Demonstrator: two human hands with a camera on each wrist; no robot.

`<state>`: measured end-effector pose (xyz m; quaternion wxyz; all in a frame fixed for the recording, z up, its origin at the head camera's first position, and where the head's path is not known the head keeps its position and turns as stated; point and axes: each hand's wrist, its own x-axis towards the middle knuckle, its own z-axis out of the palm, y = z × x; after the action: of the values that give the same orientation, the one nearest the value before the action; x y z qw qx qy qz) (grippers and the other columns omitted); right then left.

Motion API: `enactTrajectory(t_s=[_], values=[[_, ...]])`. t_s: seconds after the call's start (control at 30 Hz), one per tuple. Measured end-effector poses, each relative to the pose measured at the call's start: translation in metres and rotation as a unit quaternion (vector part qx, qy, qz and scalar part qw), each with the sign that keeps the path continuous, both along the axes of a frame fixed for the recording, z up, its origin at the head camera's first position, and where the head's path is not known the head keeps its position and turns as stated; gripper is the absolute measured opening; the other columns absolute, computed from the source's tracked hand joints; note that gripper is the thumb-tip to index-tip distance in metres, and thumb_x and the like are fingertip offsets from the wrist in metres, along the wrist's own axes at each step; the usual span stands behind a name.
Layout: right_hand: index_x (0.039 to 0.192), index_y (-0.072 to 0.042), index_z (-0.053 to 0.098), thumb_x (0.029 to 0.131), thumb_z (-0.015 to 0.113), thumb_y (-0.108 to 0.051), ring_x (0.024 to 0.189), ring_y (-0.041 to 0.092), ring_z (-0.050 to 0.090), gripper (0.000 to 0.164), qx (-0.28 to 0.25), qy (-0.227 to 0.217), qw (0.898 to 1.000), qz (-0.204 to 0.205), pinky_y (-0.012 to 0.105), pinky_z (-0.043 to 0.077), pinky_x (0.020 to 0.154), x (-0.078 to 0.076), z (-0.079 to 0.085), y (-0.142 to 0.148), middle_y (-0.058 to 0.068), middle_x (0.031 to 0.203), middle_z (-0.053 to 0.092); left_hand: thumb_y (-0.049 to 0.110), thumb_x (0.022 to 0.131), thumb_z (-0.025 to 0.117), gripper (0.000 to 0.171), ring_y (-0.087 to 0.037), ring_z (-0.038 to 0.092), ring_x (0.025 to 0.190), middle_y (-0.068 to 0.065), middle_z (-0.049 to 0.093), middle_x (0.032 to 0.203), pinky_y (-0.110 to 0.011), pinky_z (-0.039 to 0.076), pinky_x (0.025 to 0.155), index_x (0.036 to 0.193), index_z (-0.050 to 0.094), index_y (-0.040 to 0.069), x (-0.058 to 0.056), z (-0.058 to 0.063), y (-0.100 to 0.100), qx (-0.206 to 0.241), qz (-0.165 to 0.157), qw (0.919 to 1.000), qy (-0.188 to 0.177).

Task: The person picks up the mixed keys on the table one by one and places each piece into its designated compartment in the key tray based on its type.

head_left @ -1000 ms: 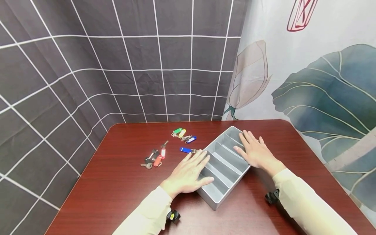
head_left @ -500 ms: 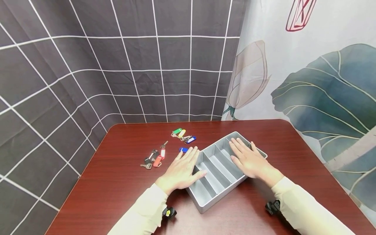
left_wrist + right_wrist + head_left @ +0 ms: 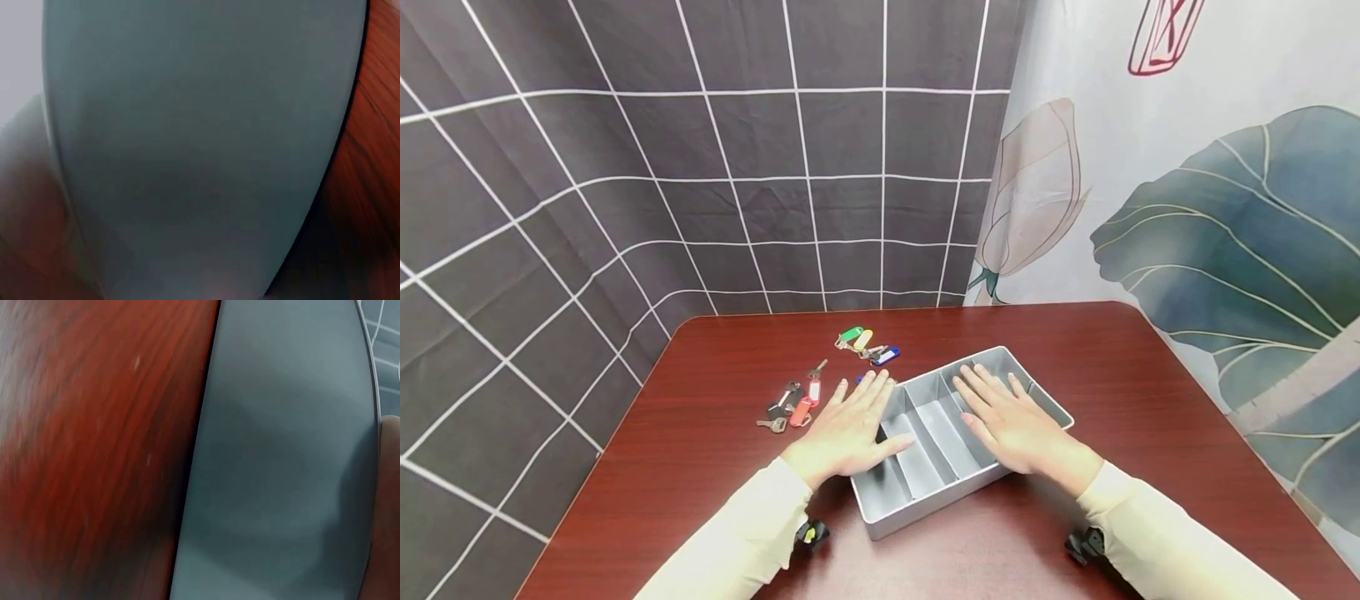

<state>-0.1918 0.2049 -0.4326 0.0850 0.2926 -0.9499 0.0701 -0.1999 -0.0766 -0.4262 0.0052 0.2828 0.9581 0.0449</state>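
A grey divided tray (image 3: pixel 925 507) lies at a slant on the table, its compartments bare where they show. My left hand (image 3: pixel 853 433) rests over the tray's left end, fingers straight and thumb spread inward. Over the right part lies my right hand (image 3: pixel 1022 429), also flat with straight fingers. Neither hand curls round anything. In the left wrist view the tray's outer wall (image 3: pixel 206 125) fills most of the picture. The right wrist view shows the wall (image 3: pixel 281 456) beside the table, with a strip of hand (image 3: pixel 389 506) at the edge.
Left of the tray lie keys with red tags (image 3: pixel 802 411) and black-headed keys (image 3: pixel 786 400). Farther back are keys with green (image 3: pixel 852 333), yellow (image 3: pixel 863 340) and blue (image 3: pixel 886 357) tags. Another blue tag is mostly hidden behind the left fingers. A grid-patterned curtain hangs behind the table.
The tray has turned clockwise, its near corner shifting left and its far end swinging right. Both hands have moved left with it, and the left fingers now cover most of the nearer blue tag.
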Motion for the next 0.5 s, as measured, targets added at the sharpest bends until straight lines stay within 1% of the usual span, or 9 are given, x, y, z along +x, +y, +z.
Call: enactTrajectory(t_s=[0.17, 0.33, 0.4, 0.5], values=[[0.149, -0.013, 0.035, 0.101, 0.043, -0.035, 0.144, 0.028, 0.020, 0.054, -0.012, 0.002, 1.000, 0.007, 0.060, 0.020, 0.109, 0.006, -0.001, -0.016, 0.006, 0.156, 0.027, 0.082, 0.084, 0.025, 0.099, -0.021, 0.010, 0.146, -0.005, 0.012, 0.160, -0.050, 0.013, 0.115, 0.154, 0.019, 0.012, -0.003, -0.001, -0.008, -0.003, 0.000, 1.0000, 0.008], [0.148, -0.011, 0.037, 0.101, 0.044, -0.035, 0.144, 0.029, 0.022, 0.054, -0.026, 0.001, 1.000, 0.009, 0.061, 0.022, 0.108, 0.012, 0.000, -0.026, 0.008, 0.155, 0.029, 0.081, 0.084, 0.028, 0.097, -0.020, 0.008, 0.147, -0.003, 0.013, 0.160, -0.050, 0.013, 0.115, 0.155, 0.018, 0.014, -0.006, -0.001, -0.017, 0.003, -0.011, 0.9998, 0.015], [0.149, -0.011, 0.036, 0.102, 0.041, -0.039, 0.144, 0.029, 0.022, 0.055, -0.028, -0.007, 0.999, 0.014, 0.061, 0.022, 0.108, 0.013, 0.002, -0.027, 0.008, 0.156, 0.028, 0.081, 0.085, 0.027, 0.096, -0.020, 0.008, 0.147, -0.002, 0.013, 0.160, -0.050, 0.013, 0.115, 0.154, 0.019, 0.015, -0.006, -0.001, -0.022, 0.010, -0.013, 0.9997, 0.018], [0.151, -0.011, 0.032, 0.102, 0.035, -0.045, 0.144, 0.030, 0.019, 0.059, -0.039, -0.035, 0.999, 0.015, 0.060, 0.019, 0.109, 0.011, 0.012, -0.017, 0.007, 0.158, 0.023, 0.080, 0.086, 0.024, 0.094, -0.020, 0.007, 0.147, -0.002, 0.013, 0.160, -0.049, 0.013, 0.115, 0.154, 0.020, 0.016, -0.004, 0.000, -0.033, 0.032, 0.000, 0.9993, 0.018]])
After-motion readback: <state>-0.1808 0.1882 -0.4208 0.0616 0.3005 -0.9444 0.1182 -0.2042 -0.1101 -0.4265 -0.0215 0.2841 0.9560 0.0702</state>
